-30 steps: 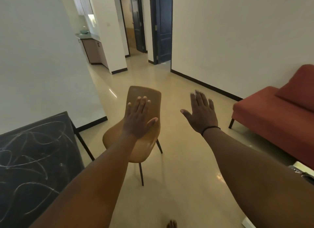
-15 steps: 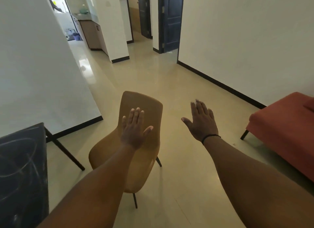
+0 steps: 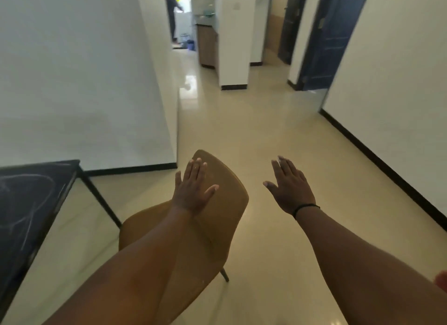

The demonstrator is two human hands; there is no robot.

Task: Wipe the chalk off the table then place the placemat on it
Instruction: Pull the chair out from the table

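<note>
Black worktop [image 3: 29, 203] with faint chalk scribbles cut off at left edge, left hand [image 3: 193, 191] flat before tan chair [image 3: 212, 218], right hand [image 3: 290, 189] held out, fingers straight on both, contact with chair unclear, placemat unseen

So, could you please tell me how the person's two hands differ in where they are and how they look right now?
The left hand is seen in front of the brown chair's backrest, while the right hand is over bare floor, beside the chair. The right wrist wears a thin black band; the left wrist is bare. Whether the left hand touches the chair cannot be told. Both are open, fingers straight, backs toward the camera, holding nothing.
</note>
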